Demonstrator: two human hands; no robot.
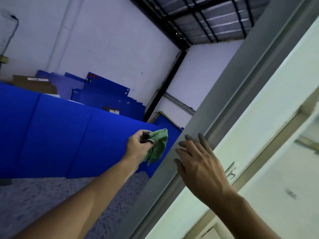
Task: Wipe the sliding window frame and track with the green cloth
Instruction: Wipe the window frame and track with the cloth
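Note:
The grey metal window frame [229, 94] runs diagonally from the bottom middle to the top right of the tilted head view. My left hand [138, 145] is shut on the crumpled green cloth [158, 145], held in the air just left of the frame and apart from it. My right hand [200, 163] lies flat and open against the frame's edge, fingers spread and pointing up along it. The track is not clearly in view.
Through the opening stand big blue panels [51, 131], stacked blue sheets [107, 94] and a cardboard box [34, 84] against a white wall. Speckled floor [51, 192] lies below. To the right of the frame is a pale wall [259, 135] with a latch [231, 172].

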